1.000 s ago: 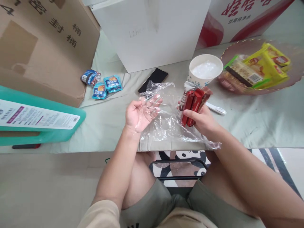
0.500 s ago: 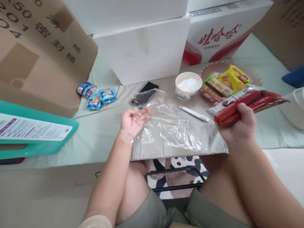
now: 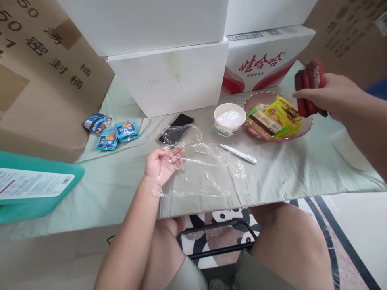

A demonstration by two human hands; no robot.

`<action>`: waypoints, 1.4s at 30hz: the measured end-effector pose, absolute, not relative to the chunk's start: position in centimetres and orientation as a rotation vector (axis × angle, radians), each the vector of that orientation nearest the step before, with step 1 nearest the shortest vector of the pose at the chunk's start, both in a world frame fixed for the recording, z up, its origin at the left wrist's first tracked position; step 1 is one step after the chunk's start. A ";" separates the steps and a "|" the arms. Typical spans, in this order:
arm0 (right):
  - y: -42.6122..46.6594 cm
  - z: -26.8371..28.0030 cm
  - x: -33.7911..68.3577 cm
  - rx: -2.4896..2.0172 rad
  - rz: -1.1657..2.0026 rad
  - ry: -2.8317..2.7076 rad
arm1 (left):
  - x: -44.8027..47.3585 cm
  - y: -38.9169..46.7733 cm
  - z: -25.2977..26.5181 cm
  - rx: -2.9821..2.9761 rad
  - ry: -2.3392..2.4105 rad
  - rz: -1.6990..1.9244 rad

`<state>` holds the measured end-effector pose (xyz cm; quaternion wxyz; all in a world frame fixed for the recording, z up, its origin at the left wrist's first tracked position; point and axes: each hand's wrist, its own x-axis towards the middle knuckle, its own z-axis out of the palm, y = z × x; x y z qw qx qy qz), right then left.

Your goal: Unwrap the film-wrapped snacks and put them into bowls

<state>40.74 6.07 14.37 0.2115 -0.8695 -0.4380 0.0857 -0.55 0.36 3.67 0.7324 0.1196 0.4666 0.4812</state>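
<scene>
We see the right hand (image 3: 337, 94) carried away from the paper cup (image 3: 229, 129), near which it stood a second ago, to a raised position at the right side of the bowl (image 3: 306, 127), whose near rim it now leaves in view. We note that the red packets (image 3: 308, 89) in its grasp, half a second ago held lengthwise before the bowl, now appear end-on, their white companion wrapper lost from sight. We find the clear film (image 3: 199, 171) drawn leftward: its right end, previously reaching under the right hand, now lies near the pen (image 3: 238, 154), which shows along its full length.
</scene>
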 end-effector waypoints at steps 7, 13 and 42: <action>6.8 13.4 37.3 -2.377 0.210 -1.900 | -0.3 0.8 3.7 0.274 1.025 1.037; 3.9 12.1 36.7 -2.506 -0.114 -1.892 | -0.4 0.3 3.8 0.311 1.031 1.023; 0.0 11.5 38.1 -2.254 -0.617 -2.047 | -0.6 0.2 3.6 0.300 1.032 1.081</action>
